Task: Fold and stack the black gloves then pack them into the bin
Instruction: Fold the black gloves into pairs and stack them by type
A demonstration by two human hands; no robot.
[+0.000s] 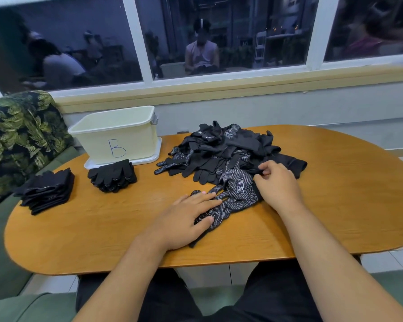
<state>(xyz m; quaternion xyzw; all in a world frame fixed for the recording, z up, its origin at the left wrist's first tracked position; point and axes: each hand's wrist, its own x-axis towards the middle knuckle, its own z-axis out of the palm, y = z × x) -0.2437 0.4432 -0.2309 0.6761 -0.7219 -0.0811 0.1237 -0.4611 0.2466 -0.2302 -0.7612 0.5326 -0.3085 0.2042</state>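
Both hands on the gloves!
Our left hand point(186, 219) lies flat, fingers point(208, 196) straight, pressing the dotted glove point(221, 209); our right hand point(277, 184) pinches a black glove point(254, 171) at the loose pile's point(221, 149) edge. Beyond our left fingertips sit a folded stack point(113, 175), a second stack point(48, 190) and the bin point(119, 135).

Long wooden table point(102, 228), orange-brown, round at both ends. Behind it a big window point(230, 43) with white bars point(135, 38) — dark glass, shows dim shapes of people sitting. Under the window a pale yellow ledge point(219, 89). On the left a green sofa point(0, 252) with a leafy black-and-green cushion point(21, 131). Flat white lid point(147, 160) on the table's far left side. Pale floor tiles point(386, 259) low on the right.
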